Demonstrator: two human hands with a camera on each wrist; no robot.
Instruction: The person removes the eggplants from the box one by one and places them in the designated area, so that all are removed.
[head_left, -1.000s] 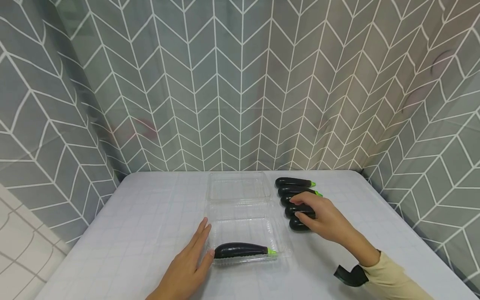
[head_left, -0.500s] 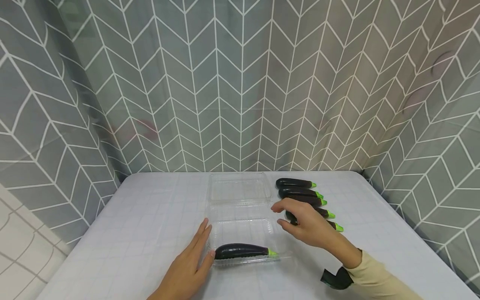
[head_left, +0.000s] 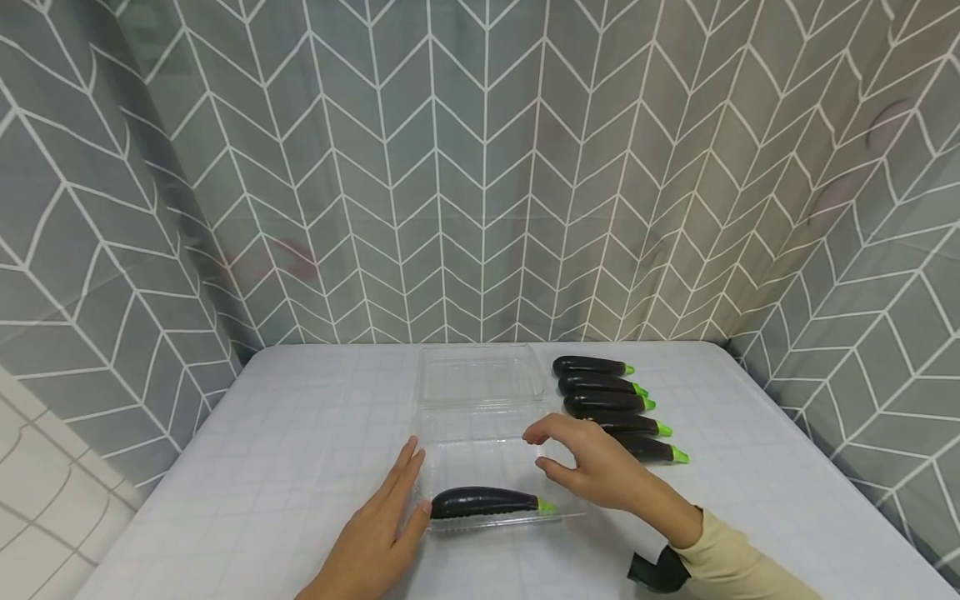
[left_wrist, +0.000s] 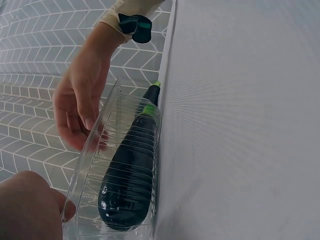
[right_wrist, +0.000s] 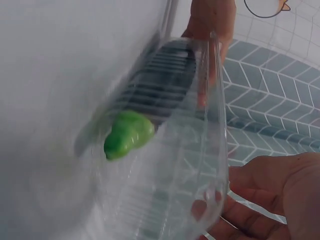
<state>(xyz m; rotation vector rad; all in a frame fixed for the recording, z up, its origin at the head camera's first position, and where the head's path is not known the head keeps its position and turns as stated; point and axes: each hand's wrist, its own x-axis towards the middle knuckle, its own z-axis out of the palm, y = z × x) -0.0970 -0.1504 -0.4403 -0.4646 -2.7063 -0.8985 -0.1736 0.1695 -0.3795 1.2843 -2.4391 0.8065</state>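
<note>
A clear plastic clamshell box (head_left: 487,457) lies on the table with its lid folded back. Inside, along the near wall, lies a dark purple eggplant (head_left: 483,502) with a green stem (right_wrist: 128,132) at its right end. My left hand (head_left: 371,525) rests against the box's left side, fingers straight, its thumb at the rim in the left wrist view. Over the box's right side is my right hand (head_left: 592,462), fingers loosely bent with nothing between them. Whether it touches the rim, I cannot tell.
Several more eggplants (head_left: 609,403) lie in a column right of the box, the nearest ones partly behind my right hand. A white cloth covers the table (head_left: 300,417). Patterned grey curtains (head_left: 480,208) stand behind and at both sides. A black strap (head_left: 660,571) is on the right wrist.
My right hand has moved left and nearer from above the column of eggplants to the right side of the box, with nothing in it. The left hand stays in place.
</note>
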